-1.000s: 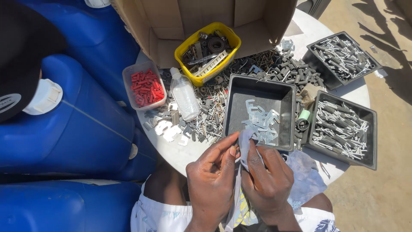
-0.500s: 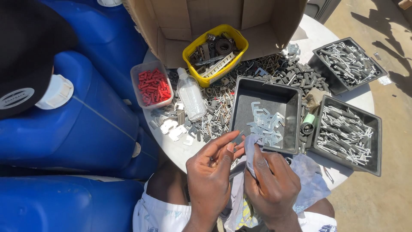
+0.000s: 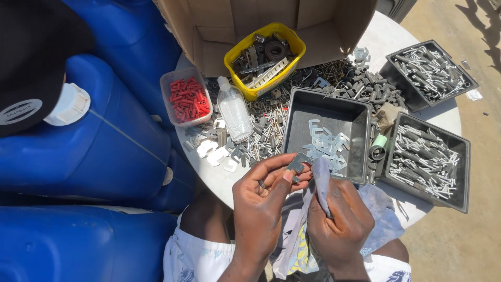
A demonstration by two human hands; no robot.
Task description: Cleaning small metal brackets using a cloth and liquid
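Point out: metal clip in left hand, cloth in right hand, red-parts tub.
metal clip [image 3: 296,163], head view, flat middle of the clip.
cloth [image 3: 321,180], head view, fold above the fingers.
red-parts tub [image 3: 166,83], head view, left rim.

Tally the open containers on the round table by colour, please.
Black trays: 3
Yellow tub: 1
Clear tub of red parts: 1
Brown cardboard box: 1
Total: 6
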